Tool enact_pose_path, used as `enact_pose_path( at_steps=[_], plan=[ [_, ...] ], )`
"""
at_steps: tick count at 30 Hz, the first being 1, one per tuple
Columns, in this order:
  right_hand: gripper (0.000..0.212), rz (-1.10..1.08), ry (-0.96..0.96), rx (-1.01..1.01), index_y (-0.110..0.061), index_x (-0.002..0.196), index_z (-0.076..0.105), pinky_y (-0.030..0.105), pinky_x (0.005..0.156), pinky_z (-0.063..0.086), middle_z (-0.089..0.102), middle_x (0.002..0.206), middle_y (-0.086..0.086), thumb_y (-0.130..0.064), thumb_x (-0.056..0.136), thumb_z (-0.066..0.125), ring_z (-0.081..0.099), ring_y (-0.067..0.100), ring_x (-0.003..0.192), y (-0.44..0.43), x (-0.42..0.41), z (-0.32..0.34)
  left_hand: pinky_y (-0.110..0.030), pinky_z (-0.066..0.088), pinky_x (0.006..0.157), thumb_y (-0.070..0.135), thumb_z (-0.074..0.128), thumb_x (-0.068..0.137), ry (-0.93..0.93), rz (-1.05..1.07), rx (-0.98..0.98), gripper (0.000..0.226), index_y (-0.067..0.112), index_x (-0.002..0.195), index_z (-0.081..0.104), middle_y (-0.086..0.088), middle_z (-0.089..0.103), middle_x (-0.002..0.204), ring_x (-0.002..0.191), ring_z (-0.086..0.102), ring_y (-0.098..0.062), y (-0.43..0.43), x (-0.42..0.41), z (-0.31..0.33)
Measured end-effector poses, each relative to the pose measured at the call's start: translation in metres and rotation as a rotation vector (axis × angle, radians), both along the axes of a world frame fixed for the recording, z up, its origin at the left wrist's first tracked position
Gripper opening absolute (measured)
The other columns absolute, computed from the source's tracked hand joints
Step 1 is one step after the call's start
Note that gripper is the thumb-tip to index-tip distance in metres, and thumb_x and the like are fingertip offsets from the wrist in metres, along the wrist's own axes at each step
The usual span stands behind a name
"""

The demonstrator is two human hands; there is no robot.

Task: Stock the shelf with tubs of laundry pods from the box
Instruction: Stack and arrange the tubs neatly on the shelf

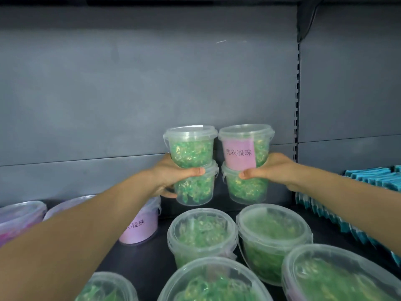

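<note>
Left stack: we see two clear tubs of green pods, one on top of the other, the left stack [192, 166], just below the frame's centre, at the back of the shelf [152, 257].
Right stack: a second pair of tubs, the right stack [246, 168], stands at 3 o'clock of the first and almost touches it; its top tub carries a pink label [238, 156] facing us.
Resting or lifted: we cannot tell whether either stack sits on the shelf.
Left hand: our left hand [171, 177] wraps the left stack where the two tubs meet, thumb across the front.
Right hand: our right hand [273, 170] grips the right stack at the same seam, thumb pointing inward.
In the way: at 6 o'clock of the stacks, green tubs [202, 233] with lids on crowd the front of the shelf, under both forearms.
At 8 o'clock: pink tubs [141, 227] stand partly hidden behind our left arm.
At 3 o'clock: blue packets [368, 177] are lined up, well apart from the stacks.
At 12 o'clock: a grey back panel [152, 83] rises behind, with a slotted upright [297, 105] at 2 o'clock.
</note>
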State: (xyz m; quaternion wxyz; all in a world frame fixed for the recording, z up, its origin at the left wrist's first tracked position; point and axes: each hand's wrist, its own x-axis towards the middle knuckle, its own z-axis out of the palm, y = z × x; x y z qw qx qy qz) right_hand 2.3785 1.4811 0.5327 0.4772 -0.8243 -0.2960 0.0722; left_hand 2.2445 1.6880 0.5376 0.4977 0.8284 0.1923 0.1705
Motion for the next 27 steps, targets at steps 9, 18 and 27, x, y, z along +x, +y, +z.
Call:
enact_pose_path(
  at_steps=[9,18,27],
  plan=[
    [0.064,0.034,0.068,-0.152,-0.023,0.121,0.061,0.025,0.082,0.046,0.063,0.112,-0.005,-0.035,0.063,0.084,0.058,0.015,0.098,0.004,0.008,-0.039,-0.038,0.057,0.074,0.040,0.081,0.067,0.147,-0.047,0.049,0.042,0.038,0.102,0.056,0.009,0.066,0.106,0.097,0.062,-0.014,0.010,-0.001,-0.042],
    [0.059,0.027,0.126,-0.152,-0.019,0.118,0.063,0.027,0.074,0.052,0.066,0.106,-0.002,-0.029,0.064,0.085,0.064,0.014,0.091,-0.003,0.004,-0.039,-0.034,0.055,0.077,0.040,0.077,0.071,0.296,-0.086,-0.020,0.042,0.035,0.106,0.054,0.006,0.063,0.111,0.098,0.061,-0.013,0.014,-0.004,-0.045],
    [0.022,-0.064,-0.015,-0.282,-0.022,0.081,0.057,0.019,0.059,0.040,0.056,0.087,-0.007,-0.028,0.076,0.077,0.051,0.009,0.083,-0.026,-0.035,-0.010,-0.025,0.048,0.077,0.032,0.070,0.081,0.379,-0.043,0.189,0.053,0.017,0.127,0.051,-0.006,0.059,0.118,0.092,0.055,-0.017,0.007,-0.035,-0.027]
  ],
)
